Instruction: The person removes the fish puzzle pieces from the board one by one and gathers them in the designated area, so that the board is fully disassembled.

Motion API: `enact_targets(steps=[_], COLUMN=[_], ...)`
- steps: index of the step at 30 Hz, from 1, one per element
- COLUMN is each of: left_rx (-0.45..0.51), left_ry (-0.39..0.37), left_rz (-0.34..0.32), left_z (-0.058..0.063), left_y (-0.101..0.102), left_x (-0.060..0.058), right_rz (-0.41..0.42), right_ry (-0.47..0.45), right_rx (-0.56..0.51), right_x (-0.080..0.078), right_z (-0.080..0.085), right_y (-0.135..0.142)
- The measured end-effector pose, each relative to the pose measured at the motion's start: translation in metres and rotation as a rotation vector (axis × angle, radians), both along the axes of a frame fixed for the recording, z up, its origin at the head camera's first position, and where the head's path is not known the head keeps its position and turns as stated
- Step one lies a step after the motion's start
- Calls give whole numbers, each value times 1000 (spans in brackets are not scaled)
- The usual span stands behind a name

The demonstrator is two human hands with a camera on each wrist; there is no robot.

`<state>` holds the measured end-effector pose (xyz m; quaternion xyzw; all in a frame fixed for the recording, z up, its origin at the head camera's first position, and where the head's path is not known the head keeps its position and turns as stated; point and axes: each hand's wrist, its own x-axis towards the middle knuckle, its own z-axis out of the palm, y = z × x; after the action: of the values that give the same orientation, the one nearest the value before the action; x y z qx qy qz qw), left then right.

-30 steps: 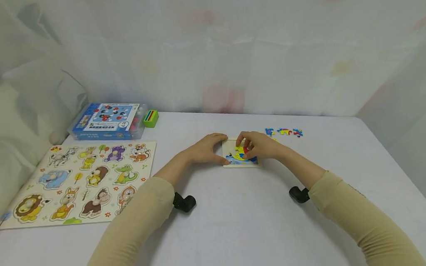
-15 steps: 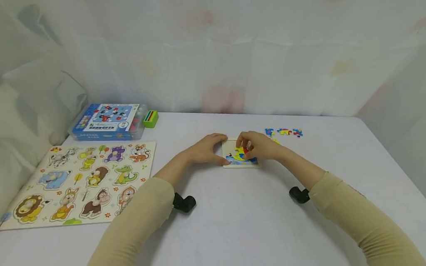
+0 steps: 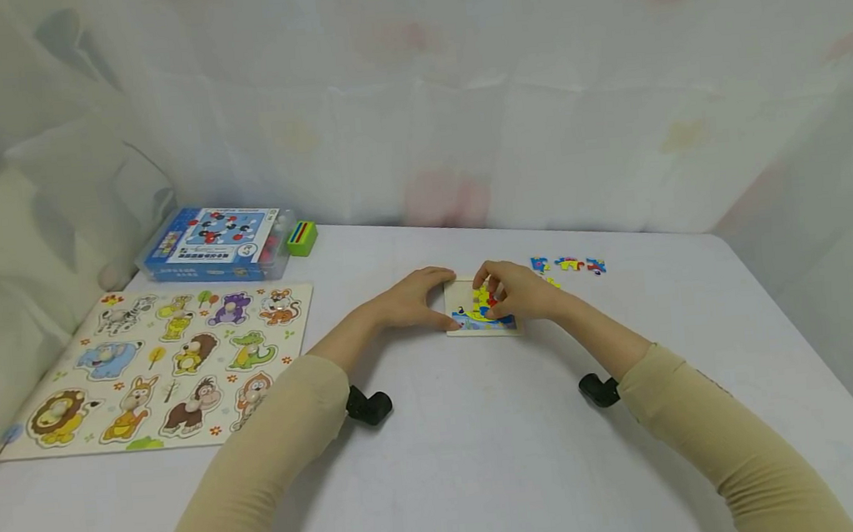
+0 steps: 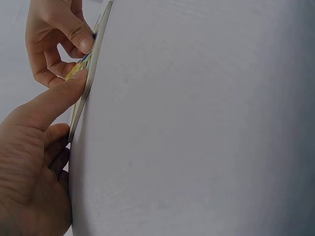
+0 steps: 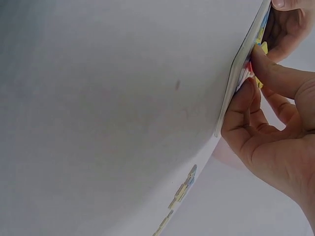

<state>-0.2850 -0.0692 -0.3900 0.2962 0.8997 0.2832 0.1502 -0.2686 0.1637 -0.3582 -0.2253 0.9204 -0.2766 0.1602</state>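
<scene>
Closest of all are two tan sleeves [image 3: 734, 450], coming in over the white table [image 3: 486, 453]. A black thing [image 3: 368, 406] sticks out by each arm. Over on the left, a big animal board [image 3: 201, 326] lies flat, with a lion, an elephant, a zebra and more. The left sleeve covers one corner of it.

A bit farther, in the middle, is a small puzzle tray [image 3: 460, 291] on the table, between the two hands. The left hand [image 3: 414, 300] is spread wide like a letter C and holds the tray's left side, thumb at the near corner and fingers at the far corner. The right hand [image 3: 522, 290] is nearly closed. Its thumb and finger pinch a yellow and red piece [image 3: 482, 297] at the tray. Blue bits show along the near side of the tray.

Just past the right hand are some loose pieces [image 3: 569, 263], one partly hidden by it. At the back left, a green block [image 3: 302, 237] with stripes sits beside a blue box [image 3: 217, 241]. Behind everything hangs a pale cloth [image 3: 537, 140].
</scene>
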Motion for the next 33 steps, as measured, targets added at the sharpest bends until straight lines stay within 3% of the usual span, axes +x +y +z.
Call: enact_targets(steps=[24,33], left_rx=[7,5], left_ry=[-15,2], left_rz=[1,-5], left_z=[4,2], left_y=[0,-1], left_x=[4,1], right_rz=[-56,-77], right_ry=[53,-21], right_rx=[-33,-116], right_x=[-1,-4], right_z=[0,8], right_y=[3,6])
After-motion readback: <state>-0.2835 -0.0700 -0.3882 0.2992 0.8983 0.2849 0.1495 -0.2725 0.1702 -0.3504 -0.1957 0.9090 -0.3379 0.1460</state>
